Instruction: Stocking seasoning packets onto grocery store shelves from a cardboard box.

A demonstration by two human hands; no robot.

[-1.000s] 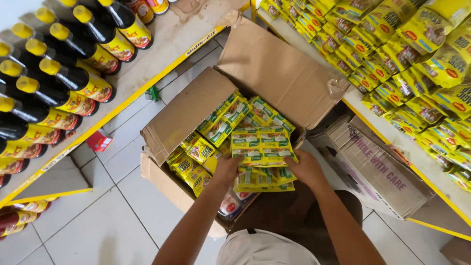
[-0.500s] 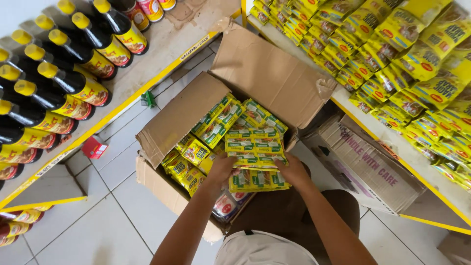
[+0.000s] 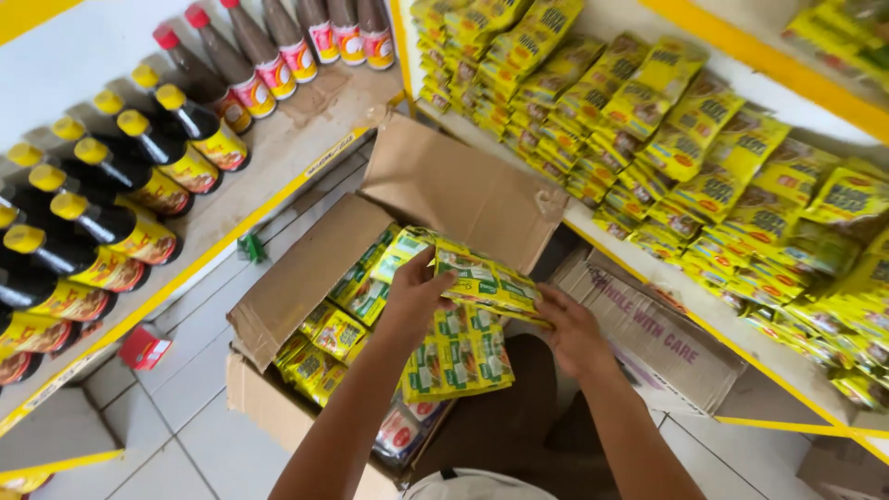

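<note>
A: What is held by the hands?

B: A stack of yellow-green sachet packs (image 3: 482, 278) is gripped at its left end by the left hand (image 3: 417, 296) and at its right end by the right hand (image 3: 569, 329).

A: Where is it held?

B: Above the open cardboard box (image 3: 306, 278) on the floor, between the bottle shelf (image 3: 269, 176) at left and the sachet shelf (image 3: 648, 306) at right.

two hands at work, the left hand (image 3: 412, 296) and the right hand (image 3: 569, 329). two cardboard boxes on the floor: one open box (image 3: 306, 278) and one shut box (image 3: 657, 338). on the left shelf (image 3: 278, 157), four red-capped bottles (image 3: 245, 51) show caps and about eight yellow-capped bottles (image 3: 199, 125). the yellow sachets (image 3: 667, 120) on the right shelf are too many to count.
</note>
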